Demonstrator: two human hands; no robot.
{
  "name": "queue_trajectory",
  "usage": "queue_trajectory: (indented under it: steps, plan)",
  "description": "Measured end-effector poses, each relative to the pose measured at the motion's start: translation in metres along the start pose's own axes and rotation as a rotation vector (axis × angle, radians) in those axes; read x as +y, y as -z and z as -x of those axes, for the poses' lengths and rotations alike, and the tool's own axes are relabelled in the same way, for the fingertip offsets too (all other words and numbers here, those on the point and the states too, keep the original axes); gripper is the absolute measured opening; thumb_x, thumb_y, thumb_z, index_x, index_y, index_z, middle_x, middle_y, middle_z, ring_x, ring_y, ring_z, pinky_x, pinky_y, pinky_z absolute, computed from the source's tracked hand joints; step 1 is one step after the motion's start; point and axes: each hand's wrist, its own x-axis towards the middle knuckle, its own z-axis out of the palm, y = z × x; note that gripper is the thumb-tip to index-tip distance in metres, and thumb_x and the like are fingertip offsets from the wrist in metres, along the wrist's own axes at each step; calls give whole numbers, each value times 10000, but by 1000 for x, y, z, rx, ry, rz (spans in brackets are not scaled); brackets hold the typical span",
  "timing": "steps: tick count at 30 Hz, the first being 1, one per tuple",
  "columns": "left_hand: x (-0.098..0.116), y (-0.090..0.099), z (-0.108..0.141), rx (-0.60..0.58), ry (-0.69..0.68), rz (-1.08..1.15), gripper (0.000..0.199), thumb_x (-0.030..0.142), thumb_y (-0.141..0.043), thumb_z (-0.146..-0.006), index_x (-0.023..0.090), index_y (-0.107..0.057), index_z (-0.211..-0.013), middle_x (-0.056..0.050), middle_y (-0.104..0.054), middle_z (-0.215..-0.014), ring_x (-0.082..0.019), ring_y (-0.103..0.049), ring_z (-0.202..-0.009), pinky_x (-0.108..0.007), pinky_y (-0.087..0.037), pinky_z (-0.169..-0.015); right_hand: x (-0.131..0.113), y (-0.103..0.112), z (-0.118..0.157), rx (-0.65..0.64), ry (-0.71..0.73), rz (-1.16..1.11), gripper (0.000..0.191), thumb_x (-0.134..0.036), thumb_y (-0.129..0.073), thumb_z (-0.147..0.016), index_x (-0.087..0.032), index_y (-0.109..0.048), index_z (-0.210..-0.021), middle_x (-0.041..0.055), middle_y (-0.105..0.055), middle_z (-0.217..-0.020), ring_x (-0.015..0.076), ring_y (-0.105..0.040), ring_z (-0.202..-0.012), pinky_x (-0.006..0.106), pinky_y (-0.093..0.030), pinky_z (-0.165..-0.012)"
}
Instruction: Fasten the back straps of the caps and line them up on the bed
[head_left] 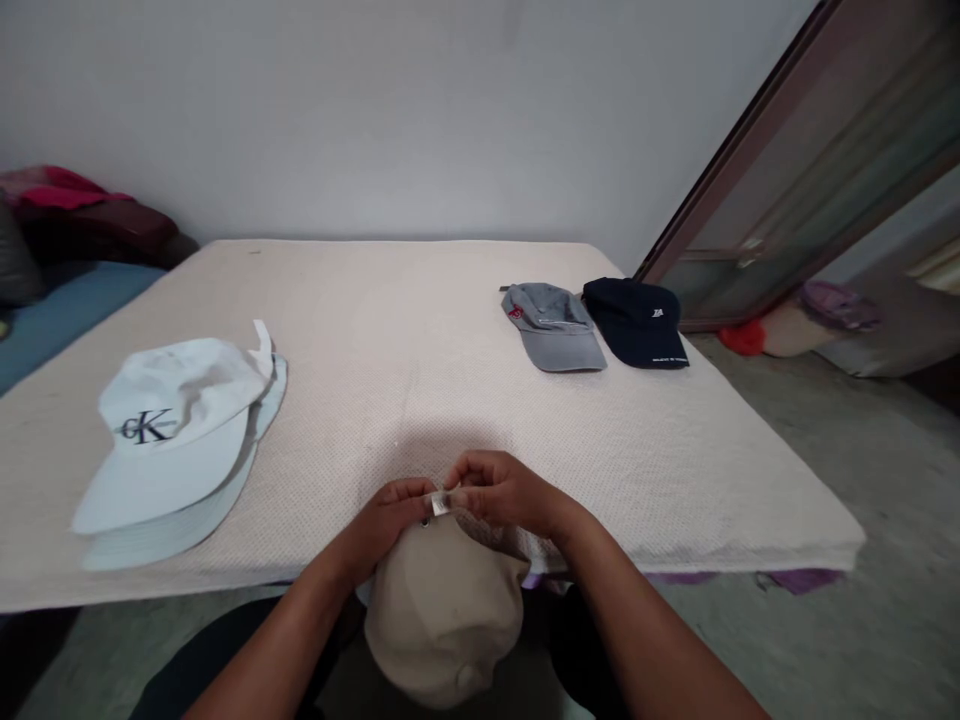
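Observation:
A beige cap [442, 610] hangs at the table's front edge, crown toward me, its far end pinched in both hands. My left hand [386, 522] is closed on the cap's edge beside a small white tag [440, 503]. From the other side my right hand [506, 492] grips the same end, thumb and fingers together by the tag. How the strap lies between the fingertips is hidden. To the left, a white cap [180, 400] with dark CK letters lies on top of a pale cap [217, 525].
A grey cap [551, 320] and a navy cap [634, 315] lie side by side at the back right. A cream textured cloth covers the table [390, 330]. Behind it stands a grey wall [375, 120]; a door [780, 160] is at right.

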Motion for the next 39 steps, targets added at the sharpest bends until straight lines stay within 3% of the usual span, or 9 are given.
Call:
queue_trajectory:
  steps: [3, 11, 18, 23, 28, 33, 39]
  plan:
    - [2, -1, 1, -16, 0, 59, 159, 290, -695, -726, 153, -666, -803, 4, -607, -637, -78, -491, -519, -193, -343, -511, -2, -3, 0, 60, 3, -60, 211, -319, -617, -778, -175, -559, -921, -65, -450, -565, 57, -372, -453, 178, -280, -412]
    - [0, -5, 1, -70, 7, 71, 188, 267, -672, -740, 137, -678, -876, -43, -667, -720, -109, -559, -563, -220, -384, -552, 6, -10, -6, 4, 97, -87, 226, -330, -639, -780, -151, -587, -908, -67, -451, -572, 38, -339, -452, 175, -259, -425]
    - [4, 2, 0, -43, -94, 155, 104, 223, -649, -721, 134, -644, -776, -17, -617, -671, -113, -528, -571, -230, -388, -565, 12, 0, 4, 23, 42, -172, 287, -422, -531, -854, -139, -571, -884, 13, -581, -700, 90, -528, -562, 227, -396, -534]
    - [3, 1, 0, -40, -45, 152, 96, 229, -642, -745, 137, -641, -774, -3, -598, -630, -95, -506, -520, -214, -360, -518, 18, 0, 5, 39, 1, -183, 232, -334, -680, -735, -143, -565, -800, -43, -504, -592, 47, -411, -457, 186, -301, -439]
    - [1, 0, 0, -61, 33, 106, 95, 228, -668, -741, 139, -649, -770, -3, -611, -619, -81, -496, -484, -206, -340, -492, 14, -2, 4, -40, 18, -201, 232, -284, -676, -750, -149, -590, -918, -52, -520, -572, 42, -404, -428, 173, -293, -409]
    - [1, -1, 1, -49, 30, 126, 77, 200, -692, -705, 138, -650, -722, -2, -616, -601, -84, -507, -483, -209, -351, -502, 10, -5, 3, -20, 1, -271, 159, -263, -657, -763, -139, -586, -832, -52, -517, -515, 34, -382, -401, 159, -256, -378]
    - [-2, -4, -1, -67, 66, 110, 108, 218, -691, -716, 126, -687, -773, -38, -669, -672, -118, -569, -555, -241, -396, -585, 11, -7, 2, -109, 71, -258, 282, -281, -651, -778, -160, -583, -1023, -60, -535, -556, 25, -348, -381, 160, -248, -369]
